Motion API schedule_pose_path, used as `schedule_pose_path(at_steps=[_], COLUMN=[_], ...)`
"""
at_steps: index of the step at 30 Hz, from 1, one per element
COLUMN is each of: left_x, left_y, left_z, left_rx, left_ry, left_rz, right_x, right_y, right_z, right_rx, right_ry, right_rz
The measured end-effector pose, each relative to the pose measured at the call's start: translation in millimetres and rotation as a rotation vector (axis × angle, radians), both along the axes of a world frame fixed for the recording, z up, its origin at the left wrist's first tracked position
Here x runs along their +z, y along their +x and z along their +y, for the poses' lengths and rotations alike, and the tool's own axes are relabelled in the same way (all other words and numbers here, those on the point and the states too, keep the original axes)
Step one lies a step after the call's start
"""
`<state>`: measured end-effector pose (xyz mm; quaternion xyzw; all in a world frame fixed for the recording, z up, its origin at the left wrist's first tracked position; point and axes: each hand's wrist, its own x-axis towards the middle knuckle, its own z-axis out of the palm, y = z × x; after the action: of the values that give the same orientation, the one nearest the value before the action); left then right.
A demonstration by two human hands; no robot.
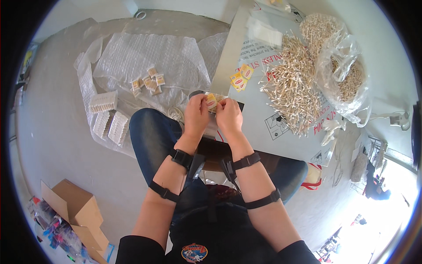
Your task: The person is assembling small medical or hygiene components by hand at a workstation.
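Observation:
My left hand point(197, 114) pinches a small yellow-and-white card point(211, 100) at the near left corner of the table. Just across from it, my right hand point(229, 116) has its fingers closed at the end of a few wooden-stick cotton swabs point(213, 109), partly hidden by both hands. More yellow-and-white cards point(241, 78) lie on the table, beyond my right hand. To their right spreads a large loose pile of cotton swabs point(293, 83).
A clear plastic bag point(347, 81) of swabs stands at the table's right. On the floor, bubble wrap point(149, 55) carries small swab packs point(149, 82) and stacked white bundles point(103, 102). An opened cardboard box point(81, 209) sits at the lower left.

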<state>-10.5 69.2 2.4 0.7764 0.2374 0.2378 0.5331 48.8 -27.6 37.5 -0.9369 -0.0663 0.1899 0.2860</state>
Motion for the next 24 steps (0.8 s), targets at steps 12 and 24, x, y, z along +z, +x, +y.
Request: schedule_pose_path(at_steps=[12, 24], left_x=[3, 3], left_y=[-2, 2], left_z=[8, 9], left_rx=[0.018, 0.027], left_ry=[0.238, 0.242], left_rz=[0.088, -0.014], right_x=[-17, 22], right_y=[11, 38], right_z=[-10, 2], right_rx=[0.084, 0.343], right_ry=[0.124, -0.318], right_rz=[-0.032, 0.047])
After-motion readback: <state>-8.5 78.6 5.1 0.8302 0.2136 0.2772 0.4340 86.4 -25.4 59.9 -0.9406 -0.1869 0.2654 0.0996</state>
